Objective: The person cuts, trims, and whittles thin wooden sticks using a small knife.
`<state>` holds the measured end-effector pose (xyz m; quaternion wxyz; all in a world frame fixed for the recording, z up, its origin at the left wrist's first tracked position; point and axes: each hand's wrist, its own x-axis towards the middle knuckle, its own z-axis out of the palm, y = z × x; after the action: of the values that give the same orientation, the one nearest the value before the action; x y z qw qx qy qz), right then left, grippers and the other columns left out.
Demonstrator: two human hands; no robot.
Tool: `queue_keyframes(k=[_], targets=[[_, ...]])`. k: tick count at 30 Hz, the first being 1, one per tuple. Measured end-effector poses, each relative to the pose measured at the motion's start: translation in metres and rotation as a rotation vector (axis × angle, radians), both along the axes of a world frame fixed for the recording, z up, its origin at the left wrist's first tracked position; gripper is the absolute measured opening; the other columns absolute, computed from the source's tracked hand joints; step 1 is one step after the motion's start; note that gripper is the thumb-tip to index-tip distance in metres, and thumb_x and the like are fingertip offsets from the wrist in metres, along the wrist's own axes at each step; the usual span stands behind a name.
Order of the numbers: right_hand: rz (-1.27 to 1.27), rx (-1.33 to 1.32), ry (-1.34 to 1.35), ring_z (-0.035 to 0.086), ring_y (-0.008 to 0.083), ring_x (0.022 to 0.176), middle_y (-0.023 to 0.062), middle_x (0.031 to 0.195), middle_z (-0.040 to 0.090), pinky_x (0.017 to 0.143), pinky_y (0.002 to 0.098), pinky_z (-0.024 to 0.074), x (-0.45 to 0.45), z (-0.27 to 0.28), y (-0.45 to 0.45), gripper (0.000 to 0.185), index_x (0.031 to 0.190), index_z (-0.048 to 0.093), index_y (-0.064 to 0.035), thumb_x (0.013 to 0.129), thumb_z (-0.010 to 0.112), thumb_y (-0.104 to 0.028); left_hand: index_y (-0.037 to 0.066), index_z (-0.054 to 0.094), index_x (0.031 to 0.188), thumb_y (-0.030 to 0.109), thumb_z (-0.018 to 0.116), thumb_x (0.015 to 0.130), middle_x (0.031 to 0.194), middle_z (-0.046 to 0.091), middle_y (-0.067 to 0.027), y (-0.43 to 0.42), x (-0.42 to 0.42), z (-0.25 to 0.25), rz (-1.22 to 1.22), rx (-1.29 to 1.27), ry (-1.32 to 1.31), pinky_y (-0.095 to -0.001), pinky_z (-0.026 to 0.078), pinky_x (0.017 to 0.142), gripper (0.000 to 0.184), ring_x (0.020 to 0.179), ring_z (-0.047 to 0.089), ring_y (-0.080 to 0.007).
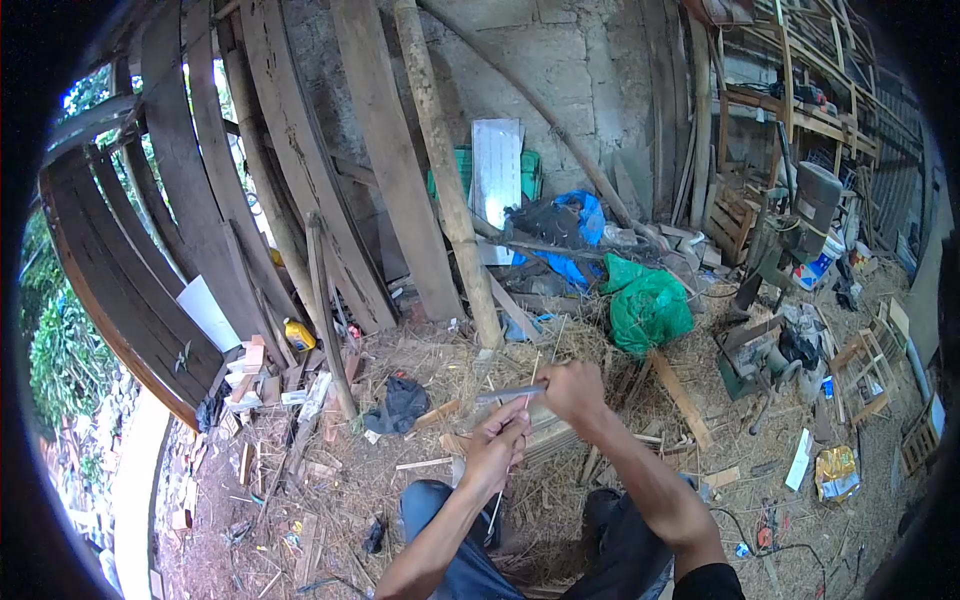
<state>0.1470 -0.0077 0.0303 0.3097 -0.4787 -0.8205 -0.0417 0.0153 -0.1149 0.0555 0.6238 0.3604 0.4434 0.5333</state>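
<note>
My left hand [496,443] is closed around a thin, pale stick [496,517], which runs up past the fingers and down between my knees. My right hand [575,392] is a fist on a knife, its handle hidden inside the fingers. The knife's grey blade [508,394] points left and lies across the stick just above my left fingers. Whether the edge bites into the stick is too small to make out. Below both hands, wood shavings and slats [550,440] cover the ground between my legs.
Long planks [385,150] and a pole [445,180] lean on the wall ahead. A green sack [648,308] lies beyond my right hand, a black bag [398,404] to the left. A yellow bottle [298,335] stands farther left. Gold packaging [837,473] lies at right.
</note>
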Motion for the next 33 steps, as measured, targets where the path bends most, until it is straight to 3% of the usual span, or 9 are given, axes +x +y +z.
queue_keyframes(k=[3, 8, 13, 15, 19, 27, 28, 32, 33], targets=[[-0.030, -0.106, 0.125, 0.062, 0.0301, 0.056, 0.0115, 0.061, 0.063, 0.056, 0.0398, 0.0501, 0.010, -0.001, 0.012, 0.012, 0.073, 0.072, -0.0194, 0.069, 0.062, -0.024, 0.011, 0.051, 0.129, 0.010, 0.050, 0.094, 0.074, 0.045, 0.0035, -0.005, 0.000, 0.003, 0.026, 0.007, 0.014, -0.0166, 0.024, 0.042, 0.035, 0.049, 0.031, -0.0013], [-0.348, -0.030, 0.176, 0.062, 0.0311, 0.056, 0.0137, 0.061, 0.063, 0.057, 0.0411, 0.0511, 0.050, 0.003, 0.040, 0.016, 0.072, 0.071, -0.0100, 0.072, 0.062, -0.023, 0.011, 0.050, 0.129, 0.010, 0.052, 0.093, 0.073, 0.044, 0.0039, -0.018, -0.002, 0.003, -0.034, 0.042, 0.070, -0.0164, 0.024, 0.043, 0.036, 0.051, 0.031, -0.0009], [-0.196, -0.006, 0.255, 0.062, 0.0280, 0.052, 0.0113, 0.061, 0.063, 0.054, 0.0376, 0.0505, 0.038, 0.006, 0.008, 0.012, 0.067, 0.068, -0.0115, 0.072, 0.061, -0.020, 0.009, 0.054, 0.124, 0.013, 0.053, 0.093, 0.074, 0.046, 0.0037, -0.003, -0.001, -0.004, 0.072, 0.035, -0.028, -0.0169, 0.026, 0.044, 0.032, 0.052, 0.033, -0.0017], [0.134, 0.001, 0.041, 0.065, 0.0264, 0.059, 0.0078, 0.065, 0.066, 0.055, 0.0400, 0.0503, 0.026, 0.004, -0.005, 0.013, 0.076, 0.072, -0.0211, 0.072, 0.060, -0.019, 0.008, 0.055, 0.122, 0.014, 0.054, 0.093, 0.074, 0.047, 0.0033, -0.002, 0.004, -0.001, 0.052, 0.021, -0.051, -0.0168, 0.026, 0.044, 0.030, 0.053, 0.034, -0.0020], [0.145, -0.004, 0.125, 0.064, 0.0253, 0.056, 0.0075, 0.063, 0.065, 0.055, 0.0387, 0.0500, 0.013, -0.005, -0.005, 0.014, 0.077, 0.072, -0.0238, 0.073, 0.059, -0.020, 0.007, 0.056, 0.122, 0.016, 0.054, 0.093, 0.073, 0.047, 0.0030, 0.002, 0.010, -0.008, 0.076, 0.041, 0.033, -0.0171, 0.027, 0.044, 0.030, 0.052, 0.035, -0.0021], [-0.199, 0.053, 0.166, 0.063, 0.0274, 0.055, 0.0119, 0.060, 0.063, 0.054, 0.0392, 0.0489, 0.043, -0.006, 0.036, 0.013, 0.074, 0.071, -0.0183, 0.071, 0.059, -0.018, 0.009, 0.053, 0.126, 0.015, 0.051, 0.094, 0.071, 0.045, 0.0030, -0.009, 0.004, 0.014, 0.010, 0.060, 0.039, -0.0184, 0.025, 0.041, 0.033, 0.049, 0.032, -0.0023], [-0.194, 0.040, 0.176, 0.063, 0.0281, 0.055, 0.0121, 0.059, 0.063, 0.054, 0.0391, 0.0492, 0.042, -0.004, 0.031, 0.011, 0.072, 0.070, -0.0144, 0.070, 0.061, -0.019, 0.009, 0.053, 0.126, 0.015, 0.051, 0.094, 0.071, 0.045, 0.0029, -0.009, 0.003, 0.013, -0.002, 0.035, 0.011, -0.0186, 0.025, 0.040, 0.032, 0.048, 0.031, -0.0022], [-0.024, 0.087, 0.237, 0.062, 0.0275, 0.054, 0.0094, 0.060, 0.063, 0.051, 0.0378, 0.0479, 0.018, -0.007, 0.004, 0.007, 0.069, 0.070, -0.0170, 0.067, 0.064, -0.019, 0.008, 0.054, 0.124, 0.014, 0.051, 0.094, 0.071, 0.045, 0.0028, -0.002, 0.010, 0.006, 0.016, -0.002, -0.042, -0.0187, 0.023, 0.039, 0.031, 0.047, 0.032, -0.0022], [0.020, 0.095, 0.125, 0.062, 0.0268, 0.054, 0.0081, 0.062, 0.063, 0.051, 0.0377, 0.0479, 0.012, -0.002, -0.006, 0.008, 0.071, 0.070, -0.0181, 0.067, 0.063, -0.018, 0.008, 0.054, 0.124, 0.014, 0.051, 0.094, 0.071, 0.045, 0.0028, -0.002, 0.011, 0.004, 0.017, 0.000, -0.044, -0.0187, 0.023, 0.039, 0.031, 0.047, 0.032, -0.0022]])
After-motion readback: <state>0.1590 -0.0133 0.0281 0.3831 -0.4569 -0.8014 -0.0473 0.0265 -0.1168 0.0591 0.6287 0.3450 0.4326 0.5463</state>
